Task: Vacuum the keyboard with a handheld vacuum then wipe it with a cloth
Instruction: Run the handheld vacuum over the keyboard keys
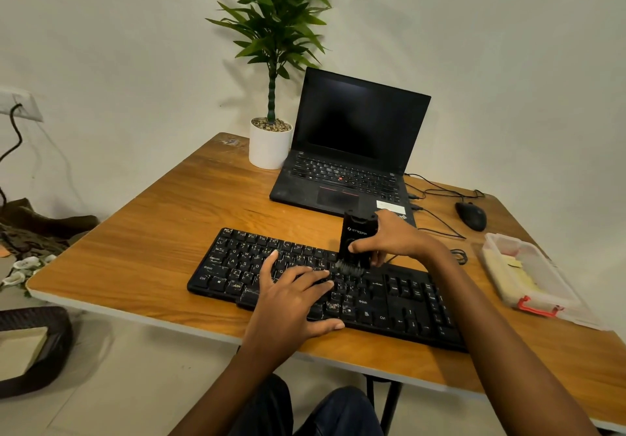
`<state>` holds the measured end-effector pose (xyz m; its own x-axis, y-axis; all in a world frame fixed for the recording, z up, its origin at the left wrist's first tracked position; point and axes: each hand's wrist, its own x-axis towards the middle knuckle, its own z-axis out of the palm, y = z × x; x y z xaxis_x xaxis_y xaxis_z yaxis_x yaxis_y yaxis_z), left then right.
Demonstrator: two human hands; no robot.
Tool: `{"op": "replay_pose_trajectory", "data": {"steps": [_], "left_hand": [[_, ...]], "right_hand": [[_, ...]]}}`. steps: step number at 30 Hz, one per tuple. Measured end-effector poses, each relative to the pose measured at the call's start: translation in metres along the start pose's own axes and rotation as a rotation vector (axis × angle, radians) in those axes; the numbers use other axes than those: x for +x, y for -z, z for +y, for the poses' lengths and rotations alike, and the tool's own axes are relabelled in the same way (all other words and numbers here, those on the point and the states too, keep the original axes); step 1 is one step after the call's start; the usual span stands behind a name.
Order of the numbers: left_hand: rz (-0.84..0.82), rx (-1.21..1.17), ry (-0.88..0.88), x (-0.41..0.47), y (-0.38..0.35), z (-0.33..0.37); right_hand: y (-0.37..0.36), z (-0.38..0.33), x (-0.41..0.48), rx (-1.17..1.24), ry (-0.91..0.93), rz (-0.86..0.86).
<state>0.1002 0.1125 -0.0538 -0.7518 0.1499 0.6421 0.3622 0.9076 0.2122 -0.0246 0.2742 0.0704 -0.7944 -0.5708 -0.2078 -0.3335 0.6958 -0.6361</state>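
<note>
A black keyboard (237, 266) lies across the front of the wooden table (162, 225). My right hand (399, 239) grips a small black handheld vacuum (357, 232), held upright with its brush tip touching the keys near the keyboard's upper middle. My left hand (291, 296) rests flat on the middle keys with fingers straight, thumb at the front edge. No cloth shows in view.
Behind the keyboard stand an open black laptop (352, 151) with a dark screen and a potted plant (271, 144). A black mouse (471, 215) with cables lies at the right. A clear plastic box (528, 276) with red latches sits on the right edge.
</note>
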Motion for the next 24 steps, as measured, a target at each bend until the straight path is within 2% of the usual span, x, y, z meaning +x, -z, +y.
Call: {"op": "replay_pose_trajectory", "data": {"steps": [2, 6, 10, 13, 16, 19, 23, 24], "left_hand": [[0.004, 0.001, -0.002, 0.000, 0.000, 0.000], [0.004, 0.006, 0.001, 0.000, 0.001, 0.000], [-0.012, 0.011, 0.004, -0.001, 0.001, 0.001], [-0.011, 0.011, 0.010, 0.000, 0.001, 0.001], [-0.012, 0.010, 0.010, -0.001, 0.000, 0.000], [-0.009, 0.015, 0.006, -0.001, 0.000, 0.000], [-0.002, 0.017, 0.002, 0.000, 0.000, 0.001], [-0.002, 0.019, 0.003, 0.000, 0.000, 0.001]], "right_hand": [[-0.003, 0.000, 0.000, -0.015, -0.020, 0.087], [-0.004, -0.002, -0.005, 0.073, -0.041, 0.000], [-0.010, -0.001, -0.004, 0.000, -0.026, 0.143], [-0.007, -0.002, -0.006, 0.057, -0.044, 0.027], [-0.006, 0.000, -0.007, 0.029, -0.038, 0.105], [-0.009, 0.003, -0.012, 0.131, -0.026, 0.025], [-0.010, 0.006, -0.016, 0.085, -0.051, 0.170], [-0.011, 0.007, -0.018, 0.104, -0.054, 0.147]]}}
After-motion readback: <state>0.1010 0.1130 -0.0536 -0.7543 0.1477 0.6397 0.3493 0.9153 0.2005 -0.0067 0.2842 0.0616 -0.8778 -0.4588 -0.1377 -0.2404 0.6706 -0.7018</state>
